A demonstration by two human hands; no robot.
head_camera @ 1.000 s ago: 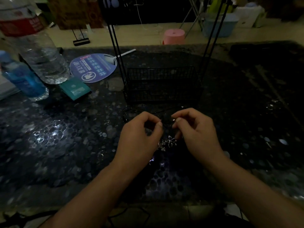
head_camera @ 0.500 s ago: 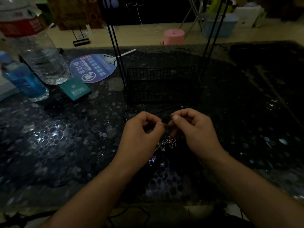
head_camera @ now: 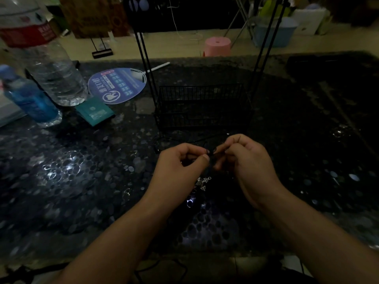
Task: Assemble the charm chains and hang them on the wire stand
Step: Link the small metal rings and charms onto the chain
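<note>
My left hand [head_camera: 180, 167] and my right hand [head_camera: 246, 160] meet over the dark table, fingertips almost touching. Both pinch a thin black cord [head_camera: 211, 153] between thumb and forefinger. Small silver charms [head_camera: 203, 182] dangle below the pinch, between my wrists. More of the cord trails left across the table [head_camera: 61, 171]. The black wire stand [head_camera: 202, 105] rises just beyond my hands, with a mesh basket at its base and thin uprights going up out of view. The light is dim and fine detail of the cord is hard to see.
At the left stand a large clear water bottle [head_camera: 49, 64] and a small blue bottle [head_camera: 30, 99]. A round blue paper fan [head_camera: 118, 85] and a teal packet [head_camera: 95, 112] lie beside them. A pink stool [head_camera: 217, 46] sits on the floor beyond the table.
My hands have drawn closer together and risen slightly. The charms hang lower and more bunched beneath the pinch.
</note>
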